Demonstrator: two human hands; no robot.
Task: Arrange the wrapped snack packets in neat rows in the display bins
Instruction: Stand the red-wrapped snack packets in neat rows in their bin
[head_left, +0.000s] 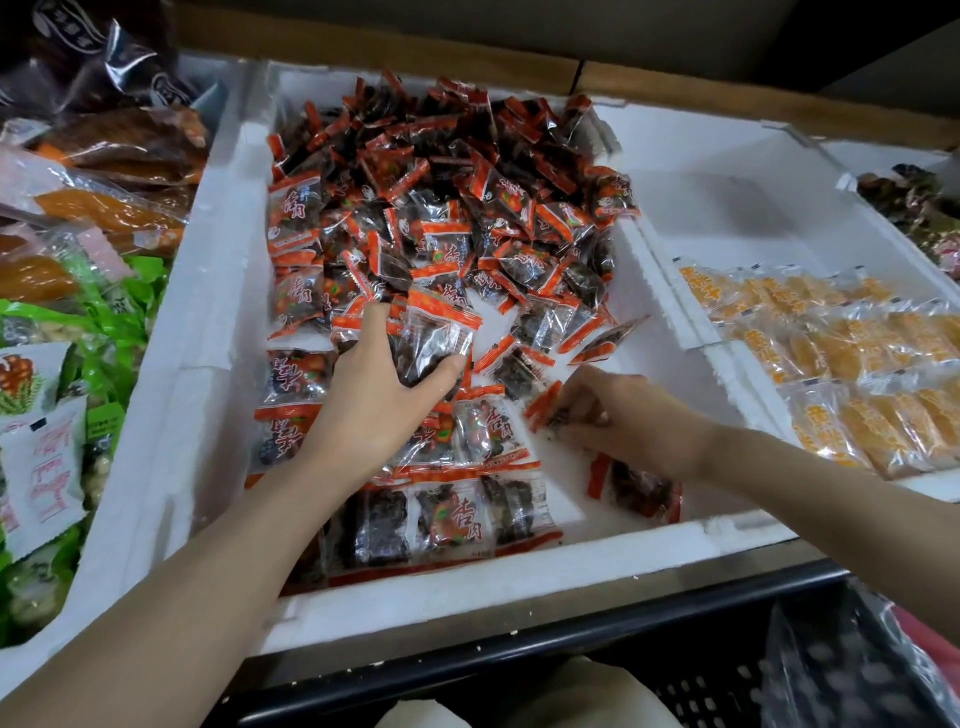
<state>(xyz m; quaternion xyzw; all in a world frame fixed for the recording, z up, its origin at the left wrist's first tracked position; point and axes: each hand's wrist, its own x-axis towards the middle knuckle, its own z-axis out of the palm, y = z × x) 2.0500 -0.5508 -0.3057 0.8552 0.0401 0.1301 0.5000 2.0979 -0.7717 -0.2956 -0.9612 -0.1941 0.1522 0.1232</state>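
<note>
Plastic snack packets (439, 332) are probably handling light, slippery; left hand (379, 400) is gripping several, right hand (628, 415) is pinching one by its red seal.

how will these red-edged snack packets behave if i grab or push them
Probably light and crinkly: the left hand holds several red-edged packets at once. Glossy film looks slippery, so pushed ones likely slide across the white foam bin. Flat, so unlikely to roll.
</note>
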